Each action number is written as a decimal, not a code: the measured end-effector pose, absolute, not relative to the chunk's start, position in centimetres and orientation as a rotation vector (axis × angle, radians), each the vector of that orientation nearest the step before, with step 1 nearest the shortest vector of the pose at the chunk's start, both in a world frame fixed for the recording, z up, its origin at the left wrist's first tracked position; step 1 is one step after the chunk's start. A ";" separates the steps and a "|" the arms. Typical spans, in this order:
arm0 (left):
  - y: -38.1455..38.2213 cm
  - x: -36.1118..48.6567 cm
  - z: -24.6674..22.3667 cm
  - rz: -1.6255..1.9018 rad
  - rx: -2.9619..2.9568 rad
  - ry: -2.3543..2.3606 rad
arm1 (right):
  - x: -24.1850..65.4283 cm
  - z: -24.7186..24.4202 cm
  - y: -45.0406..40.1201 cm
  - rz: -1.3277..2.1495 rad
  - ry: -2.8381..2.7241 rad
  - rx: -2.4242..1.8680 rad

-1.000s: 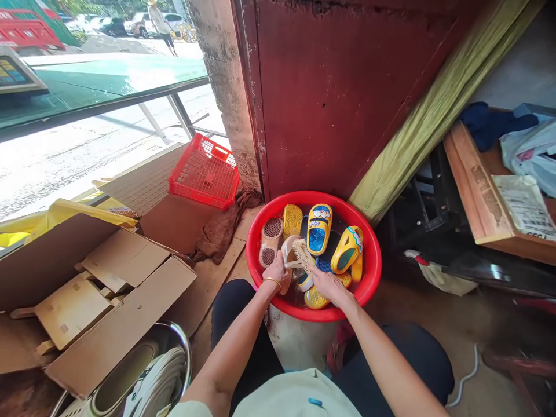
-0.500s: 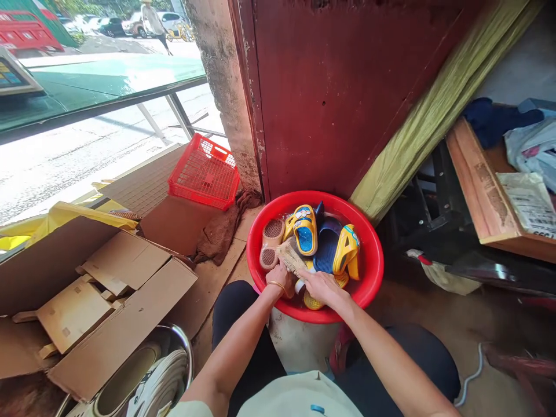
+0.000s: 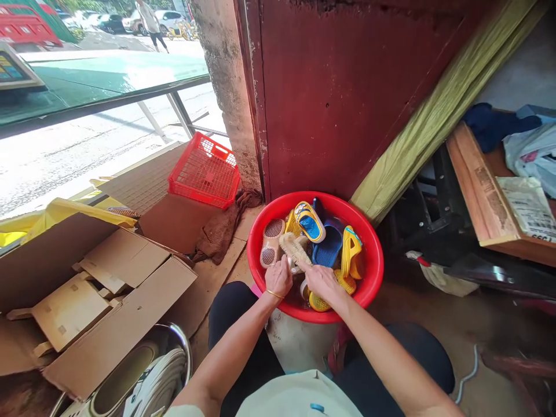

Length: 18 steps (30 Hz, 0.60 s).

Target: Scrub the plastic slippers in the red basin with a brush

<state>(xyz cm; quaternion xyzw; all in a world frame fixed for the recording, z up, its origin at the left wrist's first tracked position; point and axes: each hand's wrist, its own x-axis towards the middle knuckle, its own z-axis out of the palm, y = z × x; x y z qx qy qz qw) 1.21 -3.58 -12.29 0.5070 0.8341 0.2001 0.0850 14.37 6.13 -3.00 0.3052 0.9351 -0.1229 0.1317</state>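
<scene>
A red plastic basin (image 3: 374,260) of water and children's clogs stands between my knees. My right hand (image 3: 322,282) is closed round a scrubbing brush (image 3: 296,250) with tan bristles, which reaches up and to the left. My left hand (image 3: 278,278) is closed on what looks like a pale shoe (image 3: 293,266), mostly hidden under the brush and fingers. Around them lie a yellow clog with a blue inside (image 3: 310,222), a blue clog (image 3: 328,248), a yellow clog (image 3: 351,252) and a beige pair of shoes (image 3: 270,240), soles up.
A red plastic crate (image 3: 205,174) sits behind on the left, beside a brown cloth (image 3: 219,234). An open cardboard box (image 3: 117,313) lies to my left. The red door (image 3: 321,116) closes off the back. A wooden drawer (image 3: 486,191) juts out at right.
The brush and both hands have shifted slightly, the brush now sitting higher and more upright. The yellow clog with the blue inside has tilted, and the yellow clog at right has turned.
</scene>
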 end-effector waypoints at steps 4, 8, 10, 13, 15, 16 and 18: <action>-3.7 1.0 -12.0 0.653 1.485 2.470 | 15.4 -3.2 6.7 -0.321 2.657 0.982; -4.3 0.6 -11.3 0.796 1.416 2.437 | 15.2 -2.3 9.1 -0.379 2.558 1.222; -4.5 0.5 -10.8 0.830 1.325 2.412 | 15.4 -2.2 8.7 -0.452 2.574 1.170; -4.4 0.4 -9.8 0.830 1.192 2.401 | 16.4 -2.2 6.9 -0.518 2.616 1.052; -4.1 0.1 -9.4 0.873 1.090 2.374 | 17.4 -2.0 6.3 -0.512 2.602 1.082; -4.0 -0.1 -9.3 0.931 1.029 2.338 | 18.0 -1.8 6.3 -0.520 2.588 1.126; -3.7 -0.6 -9.5 1.126 0.868 2.235 | 19.5 -1.3 6.4 -0.605 2.584 1.190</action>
